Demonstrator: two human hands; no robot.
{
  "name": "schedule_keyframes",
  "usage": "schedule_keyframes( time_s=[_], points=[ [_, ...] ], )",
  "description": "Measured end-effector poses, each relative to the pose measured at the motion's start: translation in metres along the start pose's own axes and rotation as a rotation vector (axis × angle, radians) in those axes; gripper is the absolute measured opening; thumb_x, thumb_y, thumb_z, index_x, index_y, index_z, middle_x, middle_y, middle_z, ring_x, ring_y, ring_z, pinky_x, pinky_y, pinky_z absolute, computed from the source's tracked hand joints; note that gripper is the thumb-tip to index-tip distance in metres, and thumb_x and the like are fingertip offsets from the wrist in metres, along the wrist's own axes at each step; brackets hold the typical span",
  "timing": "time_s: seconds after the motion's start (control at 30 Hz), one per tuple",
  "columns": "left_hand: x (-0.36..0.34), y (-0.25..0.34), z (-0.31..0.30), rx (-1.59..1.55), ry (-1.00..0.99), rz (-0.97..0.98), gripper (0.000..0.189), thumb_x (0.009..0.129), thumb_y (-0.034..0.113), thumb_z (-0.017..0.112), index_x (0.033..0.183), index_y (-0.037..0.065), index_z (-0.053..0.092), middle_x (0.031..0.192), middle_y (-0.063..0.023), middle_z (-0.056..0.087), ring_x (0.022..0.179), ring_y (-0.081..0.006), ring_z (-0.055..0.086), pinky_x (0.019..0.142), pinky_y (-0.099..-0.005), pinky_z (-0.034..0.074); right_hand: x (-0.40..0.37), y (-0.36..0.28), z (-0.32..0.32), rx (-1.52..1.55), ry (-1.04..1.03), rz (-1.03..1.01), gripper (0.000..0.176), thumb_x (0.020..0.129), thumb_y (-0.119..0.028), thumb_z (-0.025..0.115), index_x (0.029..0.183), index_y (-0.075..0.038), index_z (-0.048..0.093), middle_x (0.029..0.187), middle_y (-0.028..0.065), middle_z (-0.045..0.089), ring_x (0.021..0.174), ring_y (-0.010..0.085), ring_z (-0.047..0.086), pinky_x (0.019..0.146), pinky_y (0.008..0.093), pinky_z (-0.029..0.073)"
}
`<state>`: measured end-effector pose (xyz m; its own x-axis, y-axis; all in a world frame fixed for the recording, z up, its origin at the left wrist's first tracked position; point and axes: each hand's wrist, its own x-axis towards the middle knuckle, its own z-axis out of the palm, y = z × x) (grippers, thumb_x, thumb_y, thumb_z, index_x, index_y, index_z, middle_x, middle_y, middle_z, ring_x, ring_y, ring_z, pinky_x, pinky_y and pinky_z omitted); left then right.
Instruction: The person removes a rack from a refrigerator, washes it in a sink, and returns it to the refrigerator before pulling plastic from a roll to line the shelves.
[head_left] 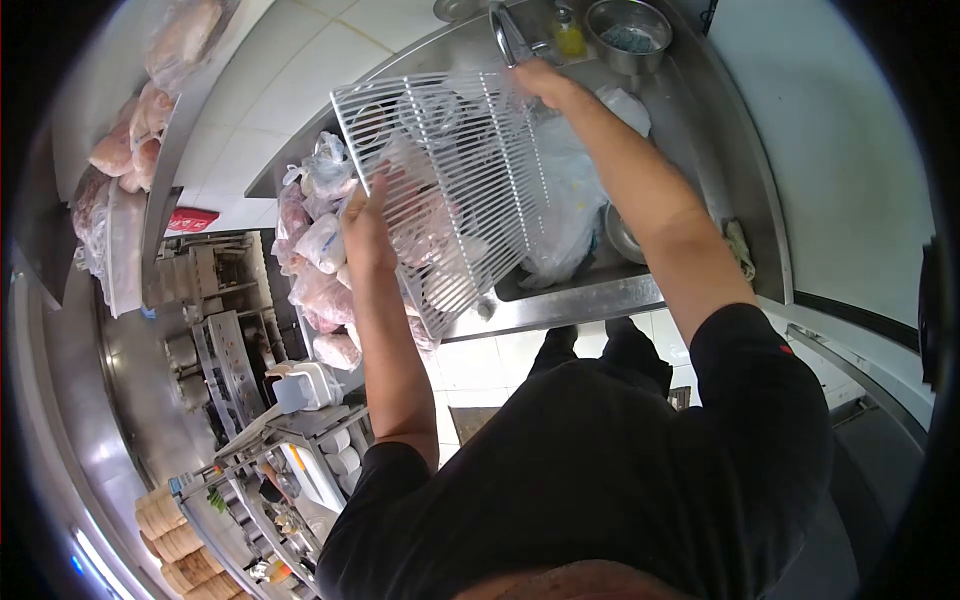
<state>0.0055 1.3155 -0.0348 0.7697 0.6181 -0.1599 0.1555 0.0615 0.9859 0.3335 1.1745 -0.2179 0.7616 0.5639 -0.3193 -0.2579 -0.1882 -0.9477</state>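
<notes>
A white wire rack (452, 180) is tilted over the sink's left side. My left hand (368, 228) grips its left edge, thumb and fingers closed around the wires. At the rack's far right corner, just below the tap (505, 38), is my right hand (540, 82). Its fingers look curled, but what they hold is blurred and I cannot make it out. Behind the rack and to its left lie several plastic bags of pale pink meat (318, 290), partly seen through the wires. A clear plastic bag (565, 190) lies in the sink beside the rack.
The steel sink counter (745, 190) curves around to the right, with a cloth (738, 248) on its edge. A steel bowl (630, 38) and a yellow soap bottle (568, 35) stand behind the tap. A shelf at left bears more bagged meat (135, 135). Bamboo steamers (175, 540) are stacked lower left.
</notes>
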Motion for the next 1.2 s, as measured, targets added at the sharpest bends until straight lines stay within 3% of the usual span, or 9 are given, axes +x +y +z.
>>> schedule_keyframes(
  time_s=[0.1, 0.2, 0.4, 0.5, 0.7, 0.87, 1.0, 1.1, 1.2],
  points=[
    [-0.005, 0.015, -0.008, 0.019, -0.006, 0.048, 0.03, 0.103, 0.021, 0.059, 0.124, 0.001, 0.068, 0.113, -0.0124, 0.073, 0.096, -0.0209, 0.071, 0.083, -0.0356, 0.059, -0.006, 0.011, 0.0, 0.348, -0.469, 0.014, 0.039, 0.101, -0.033, 0.059, 0.121, -0.001, 0.067, 0.116, 0.0124, 0.07, 0.105, 0.0235, 0.067, 0.094, 0.0359, 0.054],
    [-0.009, 0.027, -0.008, 0.014, 0.011, 0.008, 0.031, 0.103, 0.021, 0.058, 0.125, 0.001, 0.068, 0.113, -0.0124, 0.073, 0.096, -0.0211, 0.071, 0.083, -0.0357, 0.059, 0.013, 0.037, 0.008, 0.36, -0.133, -0.25, 0.037, 0.101, -0.029, 0.057, 0.123, -0.001, 0.066, 0.117, 0.0127, 0.07, 0.106, 0.0238, 0.067, 0.095, 0.0371, 0.055],
    [0.005, 0.006, 0.004, -0.002, -0.021, -0.052, 0.03, 0.103, 0.021, 0.058, 0.121, 0.0, 0.069, 0.11, -0.0121, 0.073, 0.091, -0.0216, 0.071, 0.078, -0.0357, 0.058, -0.016, 0.015, 0.009, 0.575, -0.284, 0.002, 0.031, 0.1, -0.023, 0.059, 0.116, 0.002, 0.067, 0.109, 0.0118, 0.071, 0.097, 0.0219, 0.069, 0.088, 0.0401, 0.058],
    [0.029, -0.017, 0.019, 0.04, -0.036, -0.065, 0.03, 0.103, 0.024, 0.06, 0.118, 0.0, 0.07, 0.105, -0.0104, 0.074, 0.089, -0.021, 0.071, 0.076, -0.0341, 0.056, 0.012, 0.019, 0.02, 0.616, 0.128, 0.02, 0.03, 0.099, -0.024, 0.06, 0.112, 0.002, 0.068, 0.105, 0.0119, 0.071, 0.093, 0.022, 0.069, 0.085, 0.0396, 0.059],
    [0.066, -0.046, 0.045, 0.001, -0.159, -0.014, 0.028, 0.101, 0.025, 0.063, 0.112, 0.001, 0.072, 0.102, -0.0083, 0.074, 0.084, -0.0185, 0.07, 0.078, -0.0329, 0.055, -0.122, -0.013, 0.046, 0.074, -0.766, 0.078, 0.034, 0.096, -0.03, 0.063, 0.11, -0.001, 0.07, 0.1, 0.0117, 0.072, 0.089, 0.0233, 0.069, 0.081, 0.0376, 0.059],
    [0.07, -0.049, 0.059, -0.004, -0.17, 0.02, 0.027, 0.1, 0.025, 0.066, 0.107, 0.0, 0.073, 0.099, -0.008, 0.074, 0.082, -0.0167, 0.07, 0.073, -0.0298, 0.056, -0.082, 0.042, 0.006, -0.143, -0.21, 0.115, 0.032, 0.094, -0.032, 0.061, 0.101, -0.001, 0.068, 0.097, 0.0116, 0.071, 0.09, 0.0228, 0.069, 0.08, 0.033, 0.057],
    [0.081, -0.049, 0.066, 0.089, -0.192, 0.091, 0.025, 0.101, 0.023, 0.065, 0.106, 0.0, 0.074, 0.095, -0.0076, 0.075, 0.079, -0.0146, 0.069, 0.071, -0.0288, 0.056, -0.033, 0.019, 0.002, 0.596, 0.145, -0.03, 0.025, 0.099, -0.024, 0.055, 0.097, -0.003, 0.068, 0.091, 0.0119, 0.071, 0.086, 0.0245, 0.07, 0.076, 0.0342, 0.058],
    [0.088, -0.047, 0.067, 0.118, -0.135, 0.137, 0.022, 0.1, 0.017, 0.064, 0.103, -0.002, 0.075, 0.089, -0.0071, 0.074, 0.073, -0.013, 0.068, 0.068, -0.0273, 0.054, -0.02, -0.004, 0.017, 0.795, 0.023, 0.044, 0.024, 0.099, -0.023, 0.056, 0.097, -0.003, 0.068, 0.092, 0.011, 0.071, 0.087, 0.0243, 0.07, 0.076, 0.0342, 0.058],
    [0.083, -0.038, 0.059, 0.157, -0.092, 0.166, 0.02, 0.098, 0.014, 0.065, 0.102, -0.003, 0.075, 0.089, -0.0073, 0.074, 0.072, -0.0128, 0.067, 0.067, -0.027, 0.054, -0.039, 0.022, 0.017, 0.438, -0.584, -0.053, 0.026, 0.098, -0.025, 0.058, 0.096, -0.002, 0.069, 0.093, 0.0105, 0.071, 0.087, 0.022, 0.07, 0.076, 0.0323, 0.057]
  ],
)
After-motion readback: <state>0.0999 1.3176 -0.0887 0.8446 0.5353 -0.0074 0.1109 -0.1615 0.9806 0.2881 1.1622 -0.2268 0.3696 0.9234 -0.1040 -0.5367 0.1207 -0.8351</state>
